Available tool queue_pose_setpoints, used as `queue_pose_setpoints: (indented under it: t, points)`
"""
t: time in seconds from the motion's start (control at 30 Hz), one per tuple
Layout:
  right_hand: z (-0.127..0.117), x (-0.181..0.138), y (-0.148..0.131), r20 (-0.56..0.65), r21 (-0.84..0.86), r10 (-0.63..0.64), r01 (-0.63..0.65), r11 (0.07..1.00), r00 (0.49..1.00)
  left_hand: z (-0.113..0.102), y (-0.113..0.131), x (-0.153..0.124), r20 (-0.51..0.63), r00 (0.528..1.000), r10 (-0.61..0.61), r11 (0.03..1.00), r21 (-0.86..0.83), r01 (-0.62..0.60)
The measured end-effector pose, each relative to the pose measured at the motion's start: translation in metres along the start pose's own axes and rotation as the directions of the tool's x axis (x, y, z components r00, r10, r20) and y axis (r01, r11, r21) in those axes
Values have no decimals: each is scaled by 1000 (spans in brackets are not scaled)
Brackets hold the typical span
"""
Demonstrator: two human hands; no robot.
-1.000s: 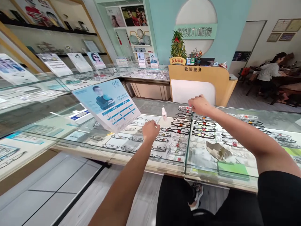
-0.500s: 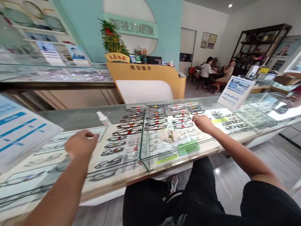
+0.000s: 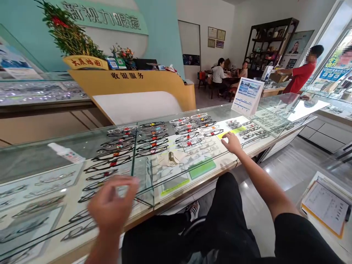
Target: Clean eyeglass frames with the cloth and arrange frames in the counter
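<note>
My left hand (image 3: 112, 205) is raised over the near left part of the glass display counter (image 3: 144, 200). Its thumb and index finger curl into a ring that meets near the tips, with nothing seen in it. My right hand (image 3: 231, 143) hovers above the counter's right part, fingers loosely bent and slightly apart, holding nothing visible. Rows of eyeglass frames (image 3: 152, 145) with coloured tags lie around a beige cloth (image 3: 170, 158) between the hands. A green pad (image 3: 202, 168) lies near the front edge. A white spray bottle (image 3: 66, 152) is to the left.
A stand-up sign (image 3: 247, 97) rests on the counter to the right. Behind it is a wooden cashier desk (image 3: 154, 80). A person in a red top (image 3: 302, 75) holds a box at the far right. A clipboard (image 3: 326, 205) lies at the lower right.
My view has swung to the right, bringing the red-topped person and clipboard into sight. My left hand has come across nearer the middle; my right hand stays above the counter.
</note>
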State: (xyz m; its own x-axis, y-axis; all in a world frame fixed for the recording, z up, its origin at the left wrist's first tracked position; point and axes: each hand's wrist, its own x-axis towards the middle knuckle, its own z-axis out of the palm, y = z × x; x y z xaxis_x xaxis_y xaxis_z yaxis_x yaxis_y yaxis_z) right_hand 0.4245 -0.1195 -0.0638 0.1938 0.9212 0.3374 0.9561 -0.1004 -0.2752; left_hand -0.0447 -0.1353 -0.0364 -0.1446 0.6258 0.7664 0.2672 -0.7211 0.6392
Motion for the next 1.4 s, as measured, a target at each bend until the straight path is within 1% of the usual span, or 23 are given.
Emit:
queue_pose_setpoints:
  t: [0.03, 0.07, 0.1, 0.13, 0.17, 0.2, 0.27, 0.3, 0.33, 0.37, 0.4, 0.47, 0.6, 0.7, 1.0, 1.1, 1.17, 1.2, 1.23, 1.27, 1.3, 1.37, 1.4]
  points:
    - [1, 0, 2, -10, 14, 9, -9, 1000, 1000, 10, 10, -23, 200, 977, -72, 989, -110, 95]
    - [3, 0, 4, -21, 28, 19, -19, 999, 1000, 20, 17, -46, 427, 893, -141, 956, -177, 235]
    - [4, 0, 5, -35, 42, 29, -28, 999, 999, 30, 21, -70, 533, 818, -217, 897, -222, 383]
    - [6, 0, 7, -53, 57, 39, -36, 998, 998, 41, 22, -92, 587, 737, -336, 806, -226, 547]
    - [7, 0, 9, -73, 72, 50, -45, 996, 996, 51, 20, -113, 623, 642, -447, 682, -228, 695]
    - [9, 0, 10, -94, 86, 61, -52, 995, 994, 60, 16, -133, 641, 524, -561, 515, -225, 827]
    - [11, 1, 11, -131, 107, 79, -65, 992, 988, 73, 3, -165, 631, 192, -752, 88, -192, 977]
    - [11, 1, 12, -143, 111, 85, -69, 991, 986, 75, -4, -177, 584, 11, -812, -116, -180, 977]
    - [11, 2, 12, -151, 112, 90, -73, 991, 984, 75, -12, -186, 534, -128, -836, -258, -177, 950]
    - [11, 2, 12, -156, 112, 95, -78, 991, 983, 73, -20, -193, 495, -216, -842, -340, -177, 923]
    - [10, 2, 11, -156, 110, 103, -86, 990, 982, 70, -27, -197, 461, -269, -846, -386, -181, 904]
    - [9, 3, 10, -151, 108, 121, -106, 989, 981, 60, -40, -201, 421, -291, -859, -401, -201, 894]
    - [6, 4, 8, -147, 112, 139, -123, 986, 979, 51, -59, -204, 376, -268, -887, -388, -292, 874]
    - [5, 4, 8, -158, 106, 147, -131, 986, 977, 58, -69, -207, 361, -260, -896, -384, -332, 861]
    - [16, 3, 18, -269, 137, 129, -94, 986, 954, 95, -96, -219, 236, -312, -920, -384, -394, 835]
    - [20, 6, 22, -262, 190, 140, -91, 977, 955, 97, -98, -225, 208, -292, -934, -353, -392, 849]
    - [19, 8, 31, -317, 294, 179, -83, 952, 931, 96, -98, -228, 205, -265, -942, -326, -381, 865]
    - [17, 8, 39, -382, 358, 242, -99, 929, 892, 95, -98, -229, 207, -252, -945, -314, -371, 874]
    - [16, 5, 48, -457, 428, 344, -136, 893, 820, 94, -98, -230, 209, -240, -948, -303, -360, 882]
    - [14, 0, 59, -515, 508, 481, -199, 838, 709, 93, -98, -231, 212, -229, -950, -292, -349, 891]
    - [13, -6, 70, -522, 604, 638, -283, 745, 566, 92, -97, -233, 214, -218, -952, -282, -337, 898]
    - [17, -26, 88, -359, 786, 893, -428, 447, 272, 91, -96, -236, 220, -196, -956, -260, -317, 912]
    - [22, -37, 94, -216, 841, 963, -470, 266, 159, 90, -95, -238, 226, -184, -957, -249, -308, 918]
